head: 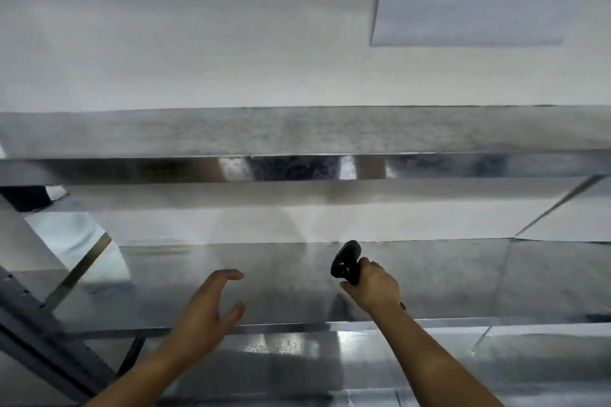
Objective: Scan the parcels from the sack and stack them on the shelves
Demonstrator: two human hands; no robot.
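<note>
Hands both out over the middle shelf (463, 281). Left hand (205, 314) sits near the shelf's front edge, left of centre: fingers spread and slightly curved, thumb apart, holding nothing. It looks to hover just above the metal, contact unclear. Right hand (373, 287) is further in, about mid-shelf, fingers wrapped round the handle of a black scanner (345, 263), its head tilted up and leftward. No parcels show on the middle shelf or on the upper shelf (297, 132); a lower level is only partly visible at the bottom. Sack not in view either. White paper sign (479, 3) hangs on the wall above the upper shelf's right end. Judgement: nothing is stacked where visible, so either very early or between parcels. Scanning and stacking look mostly ahead; can't tell how many remain.
</note>
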